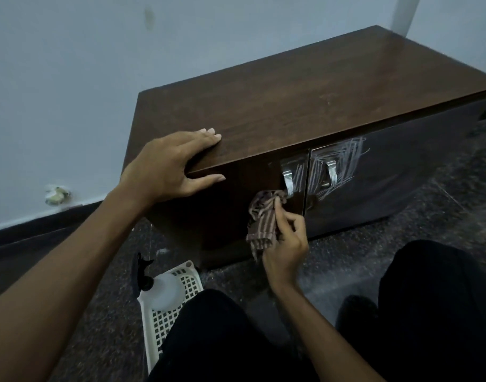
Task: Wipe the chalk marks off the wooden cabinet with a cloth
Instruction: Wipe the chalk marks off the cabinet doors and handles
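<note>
A low dark wooden cabinet (305,100) stands against the wall, with two doors and metal handles. White chalk marks (338,164) are scribbled across the right door and the inner edge of the left door around the handles. My right hand (287,244) grips a striped brown cloth (263,219), which is pressed against the left door just below its handle (288,179). My left hand (175,166) rests over the cabinet's top front corner, fingers flat on top and thumb on the front face.
A white plastic lattice basket (164,321) sits on the dark speckled floor near my left knee, holding a spray bottle (153,282) with a black trigger. My dark-trousered knees fill the lower frame. A small wall fitting (57,194) is at left.
</note>
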### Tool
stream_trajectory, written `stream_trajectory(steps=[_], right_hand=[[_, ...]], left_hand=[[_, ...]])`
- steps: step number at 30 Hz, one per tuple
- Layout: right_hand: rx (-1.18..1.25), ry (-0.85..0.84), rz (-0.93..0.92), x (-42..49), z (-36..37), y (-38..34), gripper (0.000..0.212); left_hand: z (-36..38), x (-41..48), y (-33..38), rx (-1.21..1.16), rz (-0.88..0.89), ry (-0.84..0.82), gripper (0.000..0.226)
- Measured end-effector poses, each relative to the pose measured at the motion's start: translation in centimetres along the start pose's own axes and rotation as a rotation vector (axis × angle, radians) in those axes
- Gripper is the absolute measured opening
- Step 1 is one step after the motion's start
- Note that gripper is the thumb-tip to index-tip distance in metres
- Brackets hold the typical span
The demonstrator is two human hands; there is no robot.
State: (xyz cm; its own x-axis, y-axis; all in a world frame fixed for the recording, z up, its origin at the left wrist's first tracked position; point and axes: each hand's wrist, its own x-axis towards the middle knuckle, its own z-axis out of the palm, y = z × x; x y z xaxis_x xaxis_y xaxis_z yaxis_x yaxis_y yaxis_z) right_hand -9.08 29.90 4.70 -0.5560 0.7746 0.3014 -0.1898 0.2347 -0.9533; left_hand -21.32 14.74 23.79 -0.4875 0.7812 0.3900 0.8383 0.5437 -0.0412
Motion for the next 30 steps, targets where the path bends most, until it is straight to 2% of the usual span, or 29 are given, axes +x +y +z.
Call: stream_trajectory(steps=[3,5,10,12,15,17,21,24,27,30], right_hand=[[-0.010,-0.029,-0.131,0.7,0.5,-2.6,0.052],[0.019,-0.016,-0.122,1.0,0.4,-4.1,0.056],[0.047,0.074,-0.118,0.2,-1.6,-5.8,0.053],[0.047,0.140,-0.061,-0.3,-2.4,-5.6,0.051],[-0.013,0.196,-0.007,-0.3,-3.0,-5.4,0.055],[-0.029,0.218,-0.013,0.1,-3.0,-5.6,0.053],[-0.018,0.252,-0.010,1.6,-2.2,-6.6,0.053],[-0.065,0.195,-0.032,2.7,-1.4,-6.2,0.053],[-0.094,0.148,-0.093,3.1,-1.1,-4.9,0.062],[-0.140,0.163,-0.111,2.7,-1.5,-4.0,0.052]], left_hand=[[-0.4,0.2,0.4,-0.010,-0.043,0.012,0.071],[-0.4,0.8,0.9,0.036,-0.085,0.031,0.075],[0.7,3.4,4.0,0.390,-0.194,-0.002,0.082],[2.0,3.6,4.6,0.394,-0.177,0.052,0.081],[3.4,3.5,4.2,0.381,0.025,0.073,0.078],[3.5,3.6,4.0,0.373,0.091,0.062,0.075],[3.9,3.6,3.7,0.366,0.062,0.086,0.075],[3.9,3.6,3.7,0.340,0.044,0.099,0.076],[4.1,3.5,3.7,0.327,0.033,0.104,0.076],[4.1,3.5,3.7,0.331,0.038,0.108,0.075]])
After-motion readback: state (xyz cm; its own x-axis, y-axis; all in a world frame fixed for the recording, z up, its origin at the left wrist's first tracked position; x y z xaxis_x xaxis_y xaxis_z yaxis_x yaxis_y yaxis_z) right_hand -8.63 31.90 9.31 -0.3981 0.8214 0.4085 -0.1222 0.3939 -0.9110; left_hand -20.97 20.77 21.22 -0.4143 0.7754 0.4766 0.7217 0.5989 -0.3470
